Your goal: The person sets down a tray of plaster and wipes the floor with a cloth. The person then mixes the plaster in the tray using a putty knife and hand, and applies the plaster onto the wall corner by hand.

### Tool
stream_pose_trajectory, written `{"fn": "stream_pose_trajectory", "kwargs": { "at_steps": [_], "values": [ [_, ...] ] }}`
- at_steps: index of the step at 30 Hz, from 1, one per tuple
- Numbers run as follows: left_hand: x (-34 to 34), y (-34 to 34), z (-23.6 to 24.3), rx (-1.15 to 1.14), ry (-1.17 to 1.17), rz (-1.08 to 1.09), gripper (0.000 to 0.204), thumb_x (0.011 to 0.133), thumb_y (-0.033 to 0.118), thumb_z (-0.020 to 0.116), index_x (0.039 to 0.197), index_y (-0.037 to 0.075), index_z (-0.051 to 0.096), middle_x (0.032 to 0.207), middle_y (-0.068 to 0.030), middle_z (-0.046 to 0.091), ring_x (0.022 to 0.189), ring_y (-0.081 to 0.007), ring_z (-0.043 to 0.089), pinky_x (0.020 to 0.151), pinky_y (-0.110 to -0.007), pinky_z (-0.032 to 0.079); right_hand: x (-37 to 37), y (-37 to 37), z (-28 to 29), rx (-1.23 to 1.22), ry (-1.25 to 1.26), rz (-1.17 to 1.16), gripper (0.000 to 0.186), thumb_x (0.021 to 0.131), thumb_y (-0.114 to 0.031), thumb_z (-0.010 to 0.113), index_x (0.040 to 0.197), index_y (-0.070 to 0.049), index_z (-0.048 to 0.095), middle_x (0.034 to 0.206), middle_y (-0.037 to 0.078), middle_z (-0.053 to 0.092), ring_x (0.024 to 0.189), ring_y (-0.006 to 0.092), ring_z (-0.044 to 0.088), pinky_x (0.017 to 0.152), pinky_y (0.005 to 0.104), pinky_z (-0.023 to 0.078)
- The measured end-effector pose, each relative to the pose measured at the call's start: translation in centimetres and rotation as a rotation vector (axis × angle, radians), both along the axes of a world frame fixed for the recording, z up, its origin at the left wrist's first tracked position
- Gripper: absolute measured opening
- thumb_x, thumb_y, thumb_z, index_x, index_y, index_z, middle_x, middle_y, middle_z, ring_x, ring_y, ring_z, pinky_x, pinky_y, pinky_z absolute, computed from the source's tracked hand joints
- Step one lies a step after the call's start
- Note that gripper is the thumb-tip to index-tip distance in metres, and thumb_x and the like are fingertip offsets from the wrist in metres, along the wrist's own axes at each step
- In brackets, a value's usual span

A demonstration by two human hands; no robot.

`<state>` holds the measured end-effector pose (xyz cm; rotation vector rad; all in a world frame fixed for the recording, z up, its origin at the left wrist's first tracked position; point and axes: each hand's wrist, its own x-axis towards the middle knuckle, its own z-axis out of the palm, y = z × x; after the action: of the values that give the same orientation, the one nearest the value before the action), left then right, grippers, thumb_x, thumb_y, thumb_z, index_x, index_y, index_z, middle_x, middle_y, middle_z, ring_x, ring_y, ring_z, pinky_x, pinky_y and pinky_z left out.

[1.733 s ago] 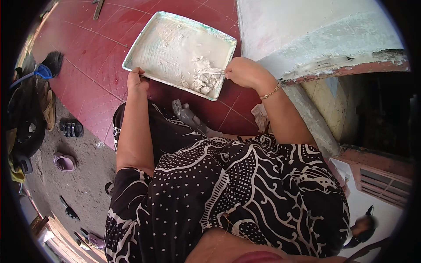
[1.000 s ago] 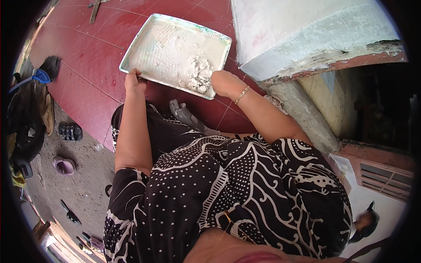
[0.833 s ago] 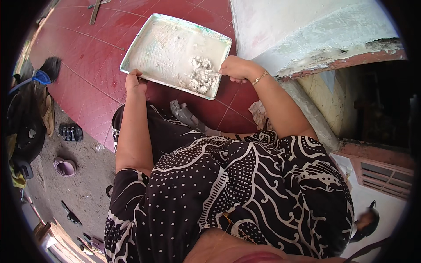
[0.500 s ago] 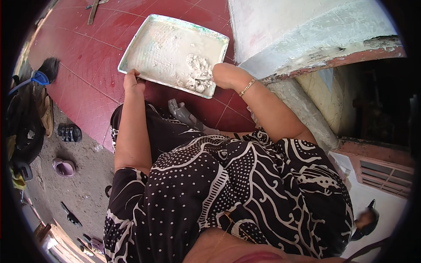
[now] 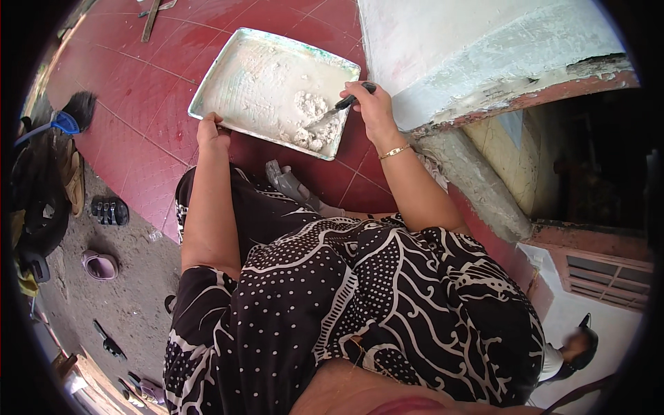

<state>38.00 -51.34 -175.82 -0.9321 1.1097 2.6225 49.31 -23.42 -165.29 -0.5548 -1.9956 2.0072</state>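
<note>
A shallow rectangular tray (image 5: 201, 81) with a worn, green-stained rim holds thin white residue and a lumpy mound of white paste (image 5: 310, 105) at its right side. My left hand (image 5: 213, 133) grips the tray's near-left corner, its thumb on the rim. In my right hand (image 5: 374, 112) is a black-handled scraper (image 5: 351, 99). Its metal blade reaches down to the left into the lumps, and the tip is partly hidden by paste.
Red tiles (image 5: 149, 104) surround the tray. A white-coated wall (image 5: 443, 52) rises at right. Left are a blue-handled brush (image 5: 66, 122), a purple clog (image 5: 101, 265) and a black sandal (image 5: 109, 210). A person (image 5: 570, 353) in a dark cap is at lower right.
My right hand has turned and shifted right, bringing the scraper's black handle into sight. The tray has moved slightly nearer. My left hand keeps its hold.
</note>
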Motion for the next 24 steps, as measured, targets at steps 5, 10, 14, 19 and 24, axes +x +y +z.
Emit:
{"fn": "stream_pose_trajectory", "kwargs": {
  "at_steps": [5, 10, 14, 19, 24],
  "values": [
    [-0.8, 0.1, -1.4, 0.017, -0.01, 0.006, 0.011, 0.063, -0.005, 0.047, 0.074, -0.002, 0.045, 0.073, -0.008, 0.04, 0.066, -0.0247, 0.046, 0.068, -0.042, 0.046, -2.8, -1.2, -0.1, -0.358, 0.204, -0.115, 0.017, 0.076, -0.019, 0.059, 0.074, -0.004, 0.051, 0.061, 0.007, 0.052, 0.055, 0.0148, 0.05, 0.058, 0.0328, 0.043],
    [-1.0, -0.3, -1.7, -0.011, -0.001, 0.008, 0.012, 0.063, -0.005, 0.047, 0.074, -0.001, 0.045, 0.073, -0.0085, 0.041, 0.067, -0.0248, 0.046, 0.067, -0.042, 0.046, -3.4, -2.8, 1.3, -0.309, 0.161, -0.013, 0.028, 0.078, -0.026, 0.049, 0.059, -0.007, 0.042, 0.048, 0.006, 0.041, 0.046, 0.0165, 0.042, 0.056, 0.0332, 0.043],
    [-1.4, -0.4, -1.6, 0.006, -0.009, 0.015, 0.013, 0.063, -0.005, 0.047, 0.075, -0.002, 0.046, 0.076, -0.0097, 0.043, 0.068, -0.0256, 0.047, 0.068, -0.041, 0.046, -4.5, -2.9, -1.3, -0.319, 0.17, 0.005, 0.03, 0.077, -0.02, 0.046, 0.052, -0.003, 0.044, 0.045, 0.009, 0.044, 0.041, 0.0163, 0.043, 0.046, 0.0303, 0.04],
    [-1.3, -1.0, -2.6, 0.005, 0.024, 0.036, 0.015, 0.063, -0.005, 0.047, 0.077, -0.003, 0.046, 0.08, -0.0116, 0.046, 0.071, -0.0271, 0.049, 0.07, -0.042, 0.046, -2.7, -4.0, 1.3, -0.258, 0.221, 0.13, 0.026, 0.078, -0.019, 0.041, 0.055, -0.006, 0.039, 0.048, 0.008, 0.04, 0.045, 0.0174, 0.039, 0.055, 0.0339, 0.041],
    [-0.9, -0.2, -1.8, 0.036, 0.014, 0.021, 0.018, 0.063, -0.006, 0.046, 0.08, -0.003, 0.045, 0.08, -0.0122, 0.046, 0.073, -0.0276, 0.049, 0.072, -0.042, 0.046, -1.9, -3.4, -1.6, -0.204, 0.173, 0.098, 0.026, 0.077, -0.018, 0.04, 0.054, -0.006, 0.039, 0.046, 0.009, 0.04, 0.044, 0.0173, 0.038, 0.053, 0.0334, 0.041]
  ]
}}
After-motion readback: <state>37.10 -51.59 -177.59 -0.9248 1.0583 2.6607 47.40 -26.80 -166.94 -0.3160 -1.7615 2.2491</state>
